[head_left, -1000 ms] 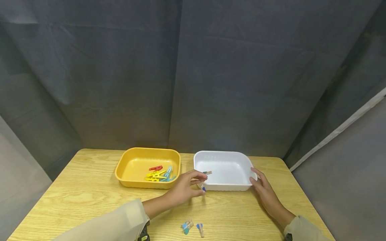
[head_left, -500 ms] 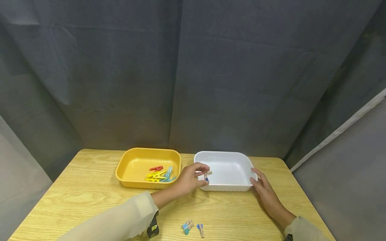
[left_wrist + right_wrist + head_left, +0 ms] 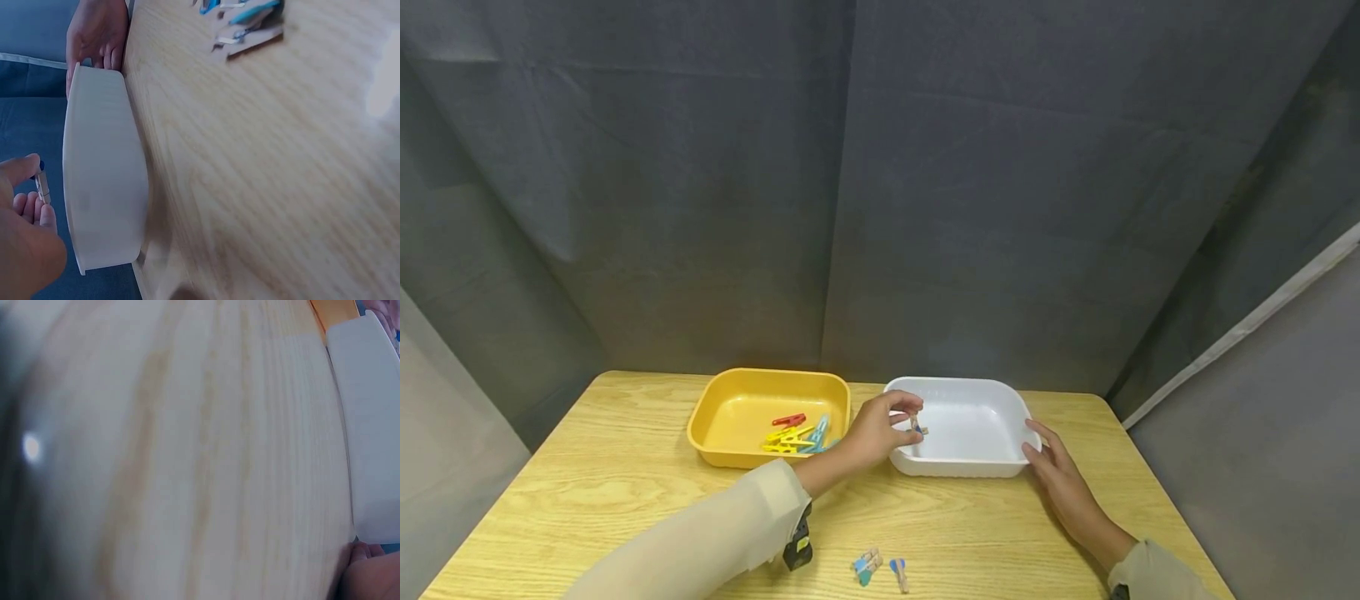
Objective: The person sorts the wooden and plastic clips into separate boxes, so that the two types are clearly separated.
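My left hand (image 3: 880,429) pinches a small wooden clothespin (image 3: 42,185) with a dark blue end between thumb and fingers, over the left part of the white tray (image 3: 973,468). In the left wrist view the pinched clothespin stands beyond the tray's wall. Another wooden clothespin lies inside the tray, mostly hidden behind the left fingertips. With thumb and fingers at its right rim, my right hand (image 3: 1060,479) holds the white tray. On the table near me lie a small cluster of wooden clothespins (image 3: 867,567) with blue and teal ends and one single wooden clothespin (image 3: 899,574).
A yellow tray (image 3: 722,457) stands left of the white one. It holds a red clothespin (image 3: 788,420), several yellow clothespins (image 3: 786,439) and light blue clothespins (image 3: 817,432). Behind the wooden table (image 3: 587,500) hangs a dark grey curtain (image 3: 850,208).
My left hand has moved up and slightly right with the clothespin, from the white tray's front left corner to over its inside. The right hand stays at the rim.
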`<state>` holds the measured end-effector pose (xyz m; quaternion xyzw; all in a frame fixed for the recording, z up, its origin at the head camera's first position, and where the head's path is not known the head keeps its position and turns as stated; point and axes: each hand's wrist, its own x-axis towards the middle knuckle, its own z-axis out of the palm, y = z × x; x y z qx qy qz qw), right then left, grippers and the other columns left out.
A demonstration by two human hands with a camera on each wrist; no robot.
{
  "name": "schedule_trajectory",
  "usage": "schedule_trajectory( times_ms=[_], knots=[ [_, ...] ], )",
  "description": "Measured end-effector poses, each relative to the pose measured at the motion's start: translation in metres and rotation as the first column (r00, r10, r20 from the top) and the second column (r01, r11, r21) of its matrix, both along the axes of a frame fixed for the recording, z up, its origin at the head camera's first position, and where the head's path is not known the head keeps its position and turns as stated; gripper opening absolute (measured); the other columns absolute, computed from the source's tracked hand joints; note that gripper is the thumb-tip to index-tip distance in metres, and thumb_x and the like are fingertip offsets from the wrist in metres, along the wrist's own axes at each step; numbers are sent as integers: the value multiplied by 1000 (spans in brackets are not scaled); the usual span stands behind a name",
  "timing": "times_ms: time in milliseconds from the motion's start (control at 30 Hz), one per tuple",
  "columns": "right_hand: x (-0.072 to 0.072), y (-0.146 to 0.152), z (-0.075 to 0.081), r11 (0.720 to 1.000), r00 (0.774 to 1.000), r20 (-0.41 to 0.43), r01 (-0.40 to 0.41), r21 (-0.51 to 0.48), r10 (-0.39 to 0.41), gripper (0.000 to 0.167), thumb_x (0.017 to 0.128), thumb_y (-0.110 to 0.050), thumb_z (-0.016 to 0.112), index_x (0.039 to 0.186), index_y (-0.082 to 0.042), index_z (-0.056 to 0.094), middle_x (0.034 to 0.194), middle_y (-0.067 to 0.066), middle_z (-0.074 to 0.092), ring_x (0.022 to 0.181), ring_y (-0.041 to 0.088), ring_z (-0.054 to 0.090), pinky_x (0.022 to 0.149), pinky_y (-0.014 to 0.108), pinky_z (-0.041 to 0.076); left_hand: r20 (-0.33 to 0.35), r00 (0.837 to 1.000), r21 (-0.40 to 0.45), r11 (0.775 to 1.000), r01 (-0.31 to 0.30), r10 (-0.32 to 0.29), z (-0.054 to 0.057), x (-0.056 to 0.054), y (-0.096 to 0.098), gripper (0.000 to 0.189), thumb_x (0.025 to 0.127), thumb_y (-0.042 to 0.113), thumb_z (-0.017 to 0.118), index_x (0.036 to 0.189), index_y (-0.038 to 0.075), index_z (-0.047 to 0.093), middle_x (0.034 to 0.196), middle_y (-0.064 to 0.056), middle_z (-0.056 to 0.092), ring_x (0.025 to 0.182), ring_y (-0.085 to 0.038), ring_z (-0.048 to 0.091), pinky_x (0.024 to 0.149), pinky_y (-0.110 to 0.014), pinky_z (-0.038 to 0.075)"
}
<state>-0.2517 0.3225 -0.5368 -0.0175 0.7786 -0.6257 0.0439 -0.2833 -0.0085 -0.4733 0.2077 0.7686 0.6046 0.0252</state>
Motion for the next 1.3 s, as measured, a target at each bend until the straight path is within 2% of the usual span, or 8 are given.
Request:
schedule_trajectory(
  times_ms=[167,267,400,533,633,800,1033,1300],
  knots=[
    [0,0,0,1000,1000,-2,3,-2,-3,63,110,-40,50,162,-16,23,171,14,8,154,37,17,97,-1,33,-10,1000,-13,1000,-10,10,-1,-10,4,47,80,-9,83,123,-5,65,122,-18,68,118,-31,65,107,-34,55],
    [0,0,0,1000,1000,-2,6,6,-6,63,110,-40,50,162,-16,23,171,13,8,153,34,21,98,-1,33,-18,1000,-18,1000,-14,13,-2,-16,7,47,79,-10,83,123,-7,65,121,-20,68,117,-31,65,107,-36,55],
    [0,0,-1,1000,1000,-3,8,13,-8,63,110,-41,49,162,-17,24,171,13,10,147,21,29,98,0,33,-17,999,-37,999,-36,36,-1,-22,10,47,79,-11,82,122,-7,66,121,-22,69,116,-32,66,106,-35,55],
    [0,1,-3,1000,1000,-10,5,7,-4,62,110,-41,49,162,-16,25,171,12,11,138,5,34,99,0,34,-4,998,-76,995,-57,57,1,-27,13,46,79,-9,84,122,-4,67,121,-18,69,115,-29,66,104,-29,56],
    [1,1,-4,1000,1000,-18,2,2,-2,62,110,-39,49,162,-15,24,170,14,11,133,1,36,98,0,34,0,998,-92,994,-64,65,0,-33,16,47,80,-8,84,123,-5,66,121,-18,69,113,-27,67,102,-26,57],
    [2,1,-3,1000,1000,-26,-7,-2,7,61,111,-38,48,162,-15,24,170,17,10,134,2,36,99,1,34,1,996,-111,990,-85,86,0,-43,20,49,80,-7,85,124,-7,65,121,-20,68,109,-27,67,100,-28,58],
    [3,-1,-1,1000,1000,-16,-5,4,5,61,111,-39,48,162,-17,24,171,14,9,139,7,34,99,1,34,-5,994,-141,984,-108,109,-1,-53,22,49,80,-5,85,125,-7,65,122,-23,68,109,-27,66,100,-31,58],
    [2,-2,-1,1000,1000,-21,-7,-13,7,60,111,-38,48,162,-16,24,170,13,10,141,12,32,100,1,34,-23,992,-126,984,-123,121,-1,-59,24,49,79,-6,86,124,-7,66,120,-23,69,108,-27,66,100,-32,58]
  ],
)
